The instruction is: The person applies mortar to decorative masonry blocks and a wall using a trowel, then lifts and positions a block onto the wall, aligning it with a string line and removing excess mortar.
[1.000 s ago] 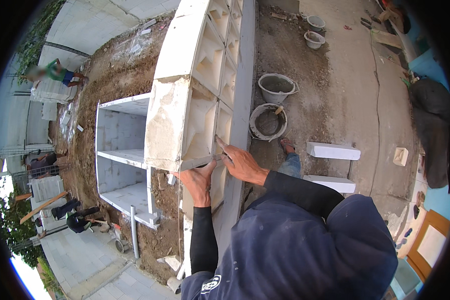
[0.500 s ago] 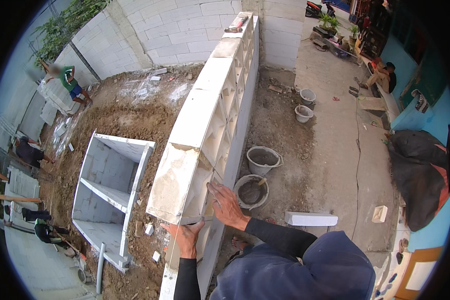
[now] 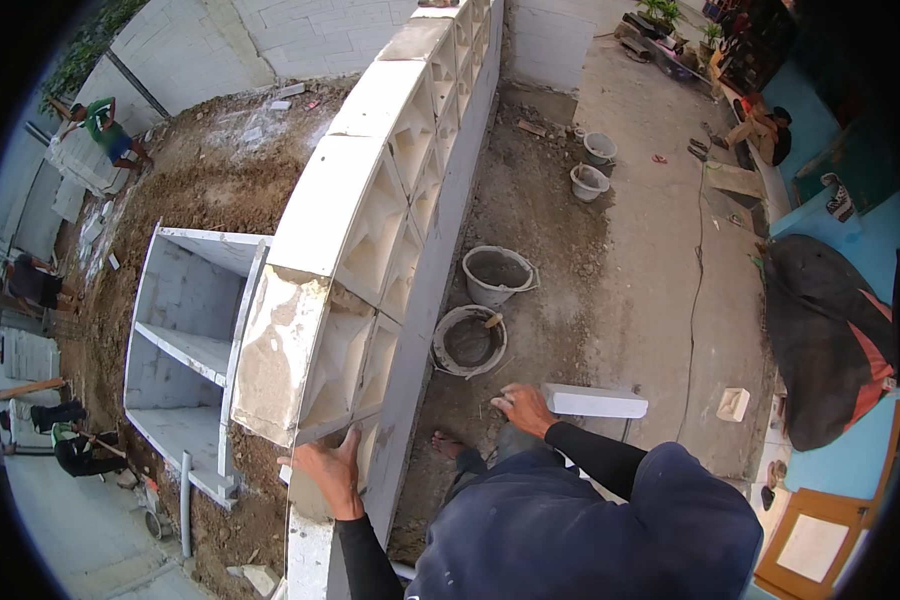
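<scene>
Wall (image 3: 358, 235) down the middle; compartmented box (image 3: 185, 353) left; buckets (image 3: 490, 290) right (two near, two farther); block (image 3: 597, 403) beyond, further right.

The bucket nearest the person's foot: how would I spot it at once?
Find the long pale block wall running up the picture. Just right of it, look for the nearer pair of buckets. Choose the lower bucket: a tan stick-like piece shows at its rim, unlike its neighbour.
</scene>
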Available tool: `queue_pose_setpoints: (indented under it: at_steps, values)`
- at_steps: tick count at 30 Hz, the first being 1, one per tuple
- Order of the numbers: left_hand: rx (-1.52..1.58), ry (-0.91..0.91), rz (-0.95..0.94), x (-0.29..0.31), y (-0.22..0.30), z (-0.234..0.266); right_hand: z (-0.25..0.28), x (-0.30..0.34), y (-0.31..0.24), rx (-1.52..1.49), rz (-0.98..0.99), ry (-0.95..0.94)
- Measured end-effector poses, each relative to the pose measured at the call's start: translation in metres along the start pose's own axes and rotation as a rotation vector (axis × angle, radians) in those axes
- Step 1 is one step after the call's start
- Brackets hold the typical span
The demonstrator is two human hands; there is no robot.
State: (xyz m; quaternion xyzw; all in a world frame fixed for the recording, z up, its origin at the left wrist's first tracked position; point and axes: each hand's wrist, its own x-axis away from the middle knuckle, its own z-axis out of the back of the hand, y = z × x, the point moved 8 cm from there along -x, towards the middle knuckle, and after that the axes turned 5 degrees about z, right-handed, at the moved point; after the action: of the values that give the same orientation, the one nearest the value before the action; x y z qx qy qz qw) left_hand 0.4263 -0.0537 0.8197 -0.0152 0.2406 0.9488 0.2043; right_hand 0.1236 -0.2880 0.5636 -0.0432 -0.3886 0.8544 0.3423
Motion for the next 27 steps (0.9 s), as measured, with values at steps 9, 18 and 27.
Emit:
queue_pose_setpoints:
  at_steps: [9,18,27]
  values:
    - [0.299,-0.563,0.041,0.143,0.033,-0.131,0.070,0.105,0.275,0.197,-0.396,0.136]
    - [0.567,-1.104,1.236,0.219,-0.114,-0.534,-0.079,-0.147,0.349,-0.052,-0.415,-0.036]
    - [0.969,-0.803,1.598,0.208,-0.175,-0.801,-0.211,-0.317,0.383,0.318,-0.129,-0.177]
